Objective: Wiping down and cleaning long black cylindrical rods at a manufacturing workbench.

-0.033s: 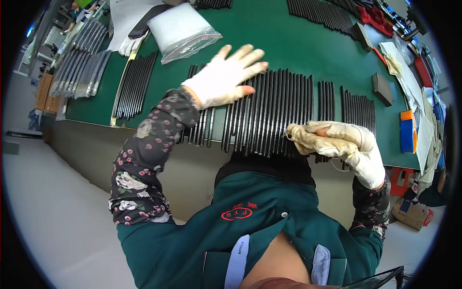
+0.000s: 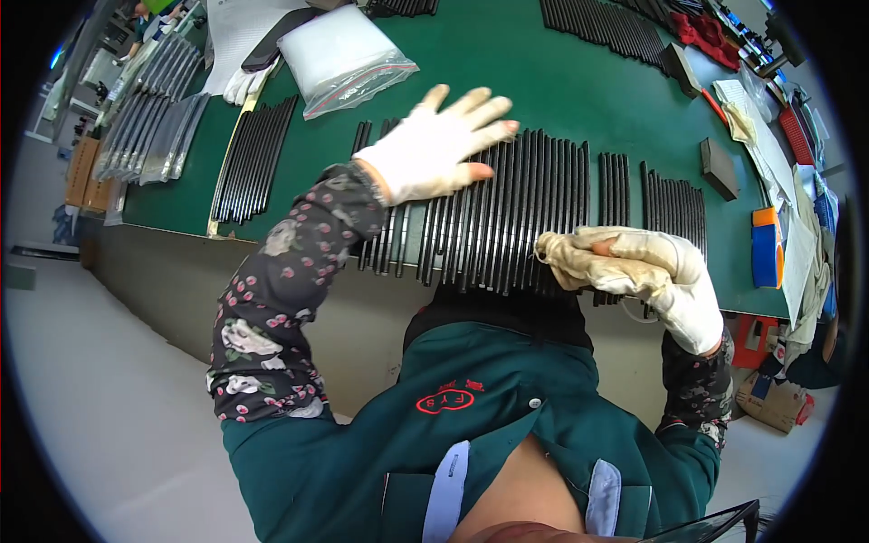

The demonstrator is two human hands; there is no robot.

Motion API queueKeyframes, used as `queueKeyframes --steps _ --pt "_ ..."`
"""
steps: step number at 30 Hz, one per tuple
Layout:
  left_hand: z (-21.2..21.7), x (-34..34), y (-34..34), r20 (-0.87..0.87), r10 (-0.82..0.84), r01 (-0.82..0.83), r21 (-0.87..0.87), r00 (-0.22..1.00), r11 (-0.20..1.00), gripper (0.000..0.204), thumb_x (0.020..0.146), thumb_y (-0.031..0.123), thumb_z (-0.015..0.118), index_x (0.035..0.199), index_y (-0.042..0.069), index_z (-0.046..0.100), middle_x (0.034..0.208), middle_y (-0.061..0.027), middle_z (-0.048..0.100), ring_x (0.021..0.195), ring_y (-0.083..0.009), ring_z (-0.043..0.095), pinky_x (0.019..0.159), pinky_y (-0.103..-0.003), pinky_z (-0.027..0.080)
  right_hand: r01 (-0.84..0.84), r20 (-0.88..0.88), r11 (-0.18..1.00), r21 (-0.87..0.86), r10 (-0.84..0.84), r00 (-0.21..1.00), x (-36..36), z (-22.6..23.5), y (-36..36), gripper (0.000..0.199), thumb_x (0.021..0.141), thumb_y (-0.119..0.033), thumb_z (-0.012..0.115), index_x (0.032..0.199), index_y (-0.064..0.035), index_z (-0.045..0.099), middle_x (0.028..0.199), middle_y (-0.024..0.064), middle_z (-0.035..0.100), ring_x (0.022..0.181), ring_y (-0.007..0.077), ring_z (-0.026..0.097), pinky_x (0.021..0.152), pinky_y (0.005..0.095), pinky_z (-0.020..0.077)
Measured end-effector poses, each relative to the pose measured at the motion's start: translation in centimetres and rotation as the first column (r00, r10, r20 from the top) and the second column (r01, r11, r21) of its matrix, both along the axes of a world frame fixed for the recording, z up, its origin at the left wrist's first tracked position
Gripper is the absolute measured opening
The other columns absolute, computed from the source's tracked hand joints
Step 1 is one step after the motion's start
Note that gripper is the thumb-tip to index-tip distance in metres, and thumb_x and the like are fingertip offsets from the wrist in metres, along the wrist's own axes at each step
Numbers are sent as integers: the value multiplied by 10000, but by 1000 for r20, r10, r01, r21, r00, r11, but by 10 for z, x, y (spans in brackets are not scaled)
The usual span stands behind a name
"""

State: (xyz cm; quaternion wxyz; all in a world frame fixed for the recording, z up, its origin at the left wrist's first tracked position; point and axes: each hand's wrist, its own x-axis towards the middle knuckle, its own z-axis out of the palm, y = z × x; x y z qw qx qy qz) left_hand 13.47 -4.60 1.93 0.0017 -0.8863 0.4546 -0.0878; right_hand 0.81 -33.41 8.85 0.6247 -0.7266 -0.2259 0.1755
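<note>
My left hand (image 2: 441,149), in a white glove with bare fingertips, lies flat with spread fingers across slim black rods. Beneath its palm and wrist are a few rods (image 2: 391,242) at the left of a wide row of rods (image 2: 529,204) laid side by side, their near ends over the table edge. In my right hand (image 2: 674,271), also gloved, is a folded yellowish cloth (image 2: 579,262), held at the row's near right end. Just beyond it lie a narrow bunch of rods (image 2: 614,185) and another group (image 2: 674,204). Cloth and hand hide some near ends.
On the green table (image 2: 471,68) rest a clear zip bag (image 2: 348,59) with white contents and another rod bundle (image 2: 256,158). Wrapped rods (image 2: 149,136) are stacked at far left. A dark block (image 2: 720,167) and an orange-blue tape roll (image 2: 768,249) are at right; more rods (image 2: 602,32) lie far back.
My left hand has slid slightly to the right, and the loose rods under it have shifted right towards the wide row. My right hand with the cloth has barely moved.
</note>
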Motion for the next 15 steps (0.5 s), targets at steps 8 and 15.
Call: queueKeyframes --steps 8,15 --pt "-2 28 3 -32 42 -46 -127 999 991 541 917 269 555 1405 100 391 1491 -111 347 1399 -277 287 1135 -492 233 13 26 1000 -12 -13 1000 5 8 10 690 864 -564 563 1141 67 598 1190 210 605 1085 276 611 955 360 455" --pt "3 15 6 -270 53 -124 -252 961 960 372 913 217 561 1254 71 532 1368 -92 507 1284 -254 460 1075 -410 364 -26 98 1000 6 26 995 19 -3 22 674 873 -553 556 1146 62 594 1189 204 608 1089 285 610 958 367 453"
